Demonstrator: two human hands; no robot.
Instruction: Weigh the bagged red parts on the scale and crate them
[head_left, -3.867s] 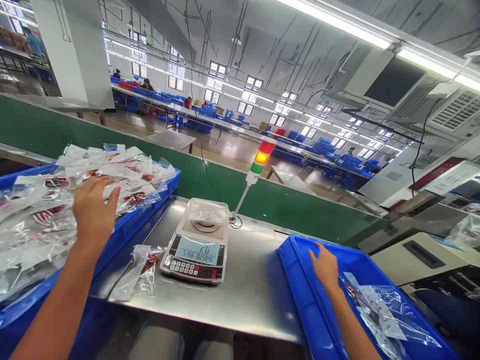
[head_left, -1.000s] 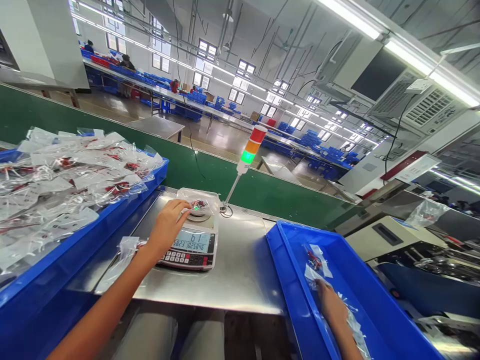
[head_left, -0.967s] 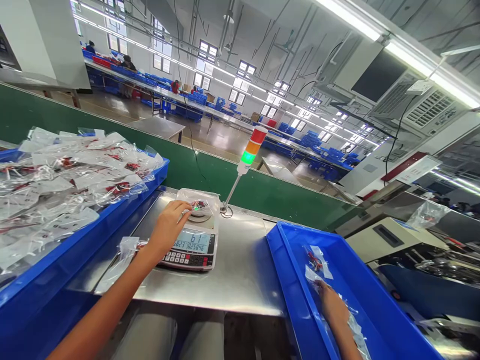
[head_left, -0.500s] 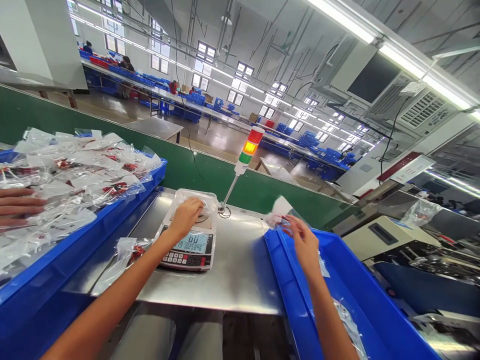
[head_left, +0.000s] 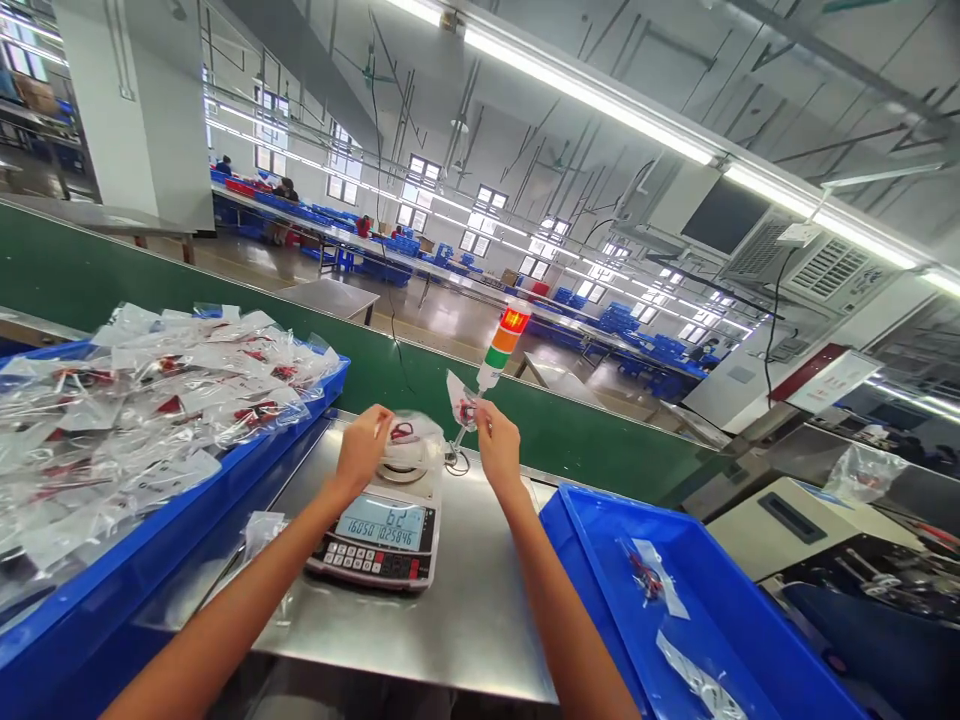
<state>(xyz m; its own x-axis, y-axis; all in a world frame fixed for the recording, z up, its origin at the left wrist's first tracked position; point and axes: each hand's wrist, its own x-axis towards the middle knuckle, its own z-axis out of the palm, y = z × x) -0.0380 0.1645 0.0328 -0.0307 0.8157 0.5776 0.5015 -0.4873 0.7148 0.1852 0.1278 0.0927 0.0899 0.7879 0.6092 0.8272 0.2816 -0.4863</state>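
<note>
My left hand (head_left: 363, 446) pinches the edge of a clear plastic bag with a small red part (head_left: 411, 434), just above the pan of a digital scale (head_left: 382, 530). The scale's display is lit, and its pan is partly hidden by the bag. In my right hand (head_left: 498, 445) is a second small plastic bag (head_left: 460, 402) with a white panel and red and dark parts. That hand is closed on the bag's edge, in front of the signal light's pole. What exactly the parts inside are, I cannot make out.
A blue bin (head_left: 330, 385) heaped with similar bags stands on the left. Another blue bin (head_left: 570, 545) on the right holds a few bags. A signal light (head_left: 504, 340) glows red behind the scale. One bag (head_left: 264, 530) lies left of the scale on the metal table (head_left: 465, 610).
My right hand has moved left from the right bin's edge towards the signal light. My left hand has raised a bag off the scale. The lamp went from orange to red; another hand at left has gone.
</note>
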